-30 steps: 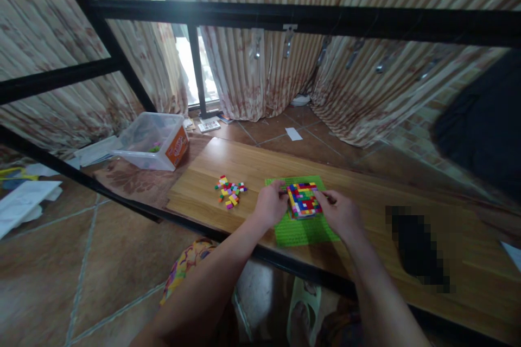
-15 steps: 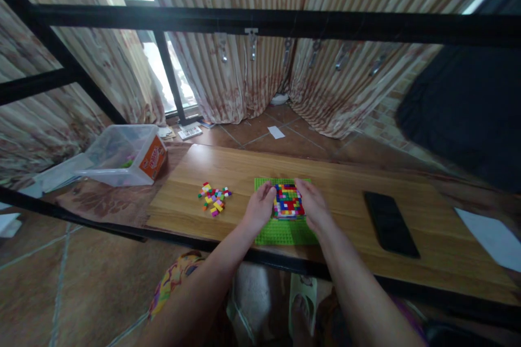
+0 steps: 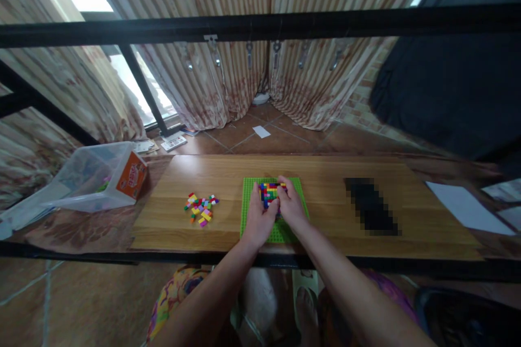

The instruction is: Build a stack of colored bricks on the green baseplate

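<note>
While my left hand (image 3: 259,219) and right hand (image 3: 291,206) clasp the multicoloured plastic-brick block (image 3: 268,191) within the flat green studded baseplate (image 3: 281,234), I see brown wooden tabletop (image 3: 230,179) beyond both side edges.

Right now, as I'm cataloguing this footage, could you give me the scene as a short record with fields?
Left hand: at the left side of the brick build, thumb over its near part; grip unclear
Right hand: at the build's right side, partly covering it
Under the build: green baseplate, on the wooden tabletop
Left of baseplate: loose bricks, mixed colours, scattered
Far left: clear plastic box with orange label
Right of baseplate: dark oblong object, pixelated
Far right: white sheet
</note>
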Action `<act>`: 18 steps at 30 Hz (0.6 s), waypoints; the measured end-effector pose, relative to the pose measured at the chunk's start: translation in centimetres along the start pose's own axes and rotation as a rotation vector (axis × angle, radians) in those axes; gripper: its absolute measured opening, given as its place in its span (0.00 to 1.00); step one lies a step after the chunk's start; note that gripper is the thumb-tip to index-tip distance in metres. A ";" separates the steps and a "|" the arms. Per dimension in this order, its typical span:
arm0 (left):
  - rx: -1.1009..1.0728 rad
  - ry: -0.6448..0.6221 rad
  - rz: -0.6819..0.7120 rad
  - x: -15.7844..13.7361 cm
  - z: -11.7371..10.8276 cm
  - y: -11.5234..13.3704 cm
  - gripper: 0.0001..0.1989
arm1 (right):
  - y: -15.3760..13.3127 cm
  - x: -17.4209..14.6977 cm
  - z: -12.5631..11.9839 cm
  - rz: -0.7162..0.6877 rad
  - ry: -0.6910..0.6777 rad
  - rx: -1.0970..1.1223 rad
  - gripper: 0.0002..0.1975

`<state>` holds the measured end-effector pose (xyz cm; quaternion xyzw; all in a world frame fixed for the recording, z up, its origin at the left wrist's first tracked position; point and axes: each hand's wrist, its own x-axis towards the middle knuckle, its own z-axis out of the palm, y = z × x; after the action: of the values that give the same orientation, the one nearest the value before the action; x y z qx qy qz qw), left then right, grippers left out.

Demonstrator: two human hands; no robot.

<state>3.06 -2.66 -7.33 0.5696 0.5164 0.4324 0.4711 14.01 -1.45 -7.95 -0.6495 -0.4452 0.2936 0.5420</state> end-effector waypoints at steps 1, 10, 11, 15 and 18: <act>-0.001 -0.002 0.001 0.0 0.0 0.0 0.41 | 0.1 0.0 0.0 -0.008 -0.011 -0.008 0.22; -0.067 0.004 -0.039 0.4 0.1 -0.5 0.40 | -0.1 0.0 0.7 0.007 -0.040 -0.007 0.22; -0.064 -0.002 -0.040 0.5 0.0 -0.5 0.40 | -0.3 0.0 0.7 0.007 -0.035 -0.004 0.22; -0.032 0.016 -0.034 0.9 -0.3 -0.6 0.38 | -1.1 -0.1 0.8 -0.002 -0.024 0.010 0.22; -0.006 0.013 -0.004 1.2 -0.5 -0.8 0.37 | -1.6 -0.1 0.7 -0.004 -0.031 0.021 0.22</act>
<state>2.51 -1.44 -8.00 0.5645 0.5193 0.4367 0.4701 12.96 -1.18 -6.59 -0.6383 -0.4517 0.3072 0.5424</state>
